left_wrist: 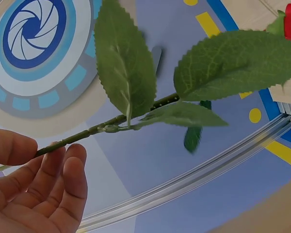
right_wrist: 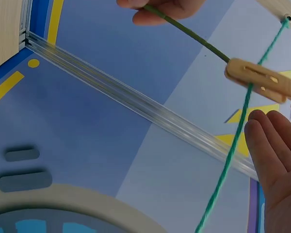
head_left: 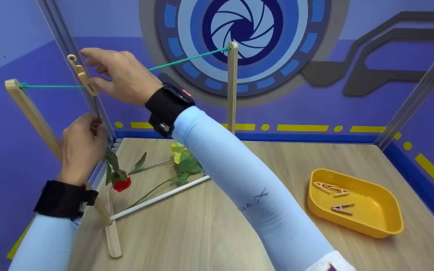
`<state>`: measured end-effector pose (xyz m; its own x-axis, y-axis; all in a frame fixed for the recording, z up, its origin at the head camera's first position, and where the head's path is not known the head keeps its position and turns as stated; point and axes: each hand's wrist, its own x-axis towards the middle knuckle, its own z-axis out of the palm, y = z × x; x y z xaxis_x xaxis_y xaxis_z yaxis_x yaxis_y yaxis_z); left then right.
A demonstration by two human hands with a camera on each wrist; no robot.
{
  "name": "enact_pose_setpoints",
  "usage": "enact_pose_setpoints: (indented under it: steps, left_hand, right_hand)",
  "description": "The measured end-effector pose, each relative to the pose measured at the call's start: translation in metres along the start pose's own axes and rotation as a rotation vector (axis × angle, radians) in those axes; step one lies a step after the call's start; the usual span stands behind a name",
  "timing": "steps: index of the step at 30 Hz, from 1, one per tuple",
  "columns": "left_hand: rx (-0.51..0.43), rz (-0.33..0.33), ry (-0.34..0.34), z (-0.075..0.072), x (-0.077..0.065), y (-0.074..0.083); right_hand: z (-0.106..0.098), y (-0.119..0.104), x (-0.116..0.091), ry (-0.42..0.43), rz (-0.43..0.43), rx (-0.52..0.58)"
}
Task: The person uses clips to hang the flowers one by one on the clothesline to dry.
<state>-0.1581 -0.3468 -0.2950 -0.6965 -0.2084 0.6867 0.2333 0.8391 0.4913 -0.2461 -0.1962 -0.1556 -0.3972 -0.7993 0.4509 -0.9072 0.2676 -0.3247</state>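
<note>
My left hand (head_left: 82, 148) pinches the green stem (left_wrist: 92, 131) of an artificial red rose, seen in the left wrist view with serrated leaves (left_wrist: 123, 63). The rose hangs head down, its bloom (head_left: 122, 183) low near the table. A wooden clothespin (right_wrist: 257, 77) with a hooked end straddles the green cord (head_left: 190, 58), and the stem's upper end meets its jaws. Beside that clothespin is my right hand (head_left: 123, 77), fingers straight and spread apart, the thumb close against it in the head view.
The cord runs between two wooden posts (head_left: 232, 86), joined low down by a white rod (head_left: 160, 197). Behind the rod lies a yellow flower (head_left: 179, 152) with green leaves. To the right, a yellow tray (head_left: 375, 214) contains several clothespins (head_left: 341, 209).
</note>
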Motion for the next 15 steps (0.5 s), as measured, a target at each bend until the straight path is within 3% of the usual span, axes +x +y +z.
enact_pose_setpoints:
  steps: [8, 15]
  left_hand:
    - [0.008, -0.039, -0.018, 0.006, 0.001, 0.007]
    - [-0.046, -0.107, -0.017, 0.004, -0.008, 0.018]
  right_hand:
    - [-0.027, 0.028, -0.04, 0.114, -0.058, -0.085]
    - [-0.051, 0.068, -0.104, 0.275, -0.078, -0.038]
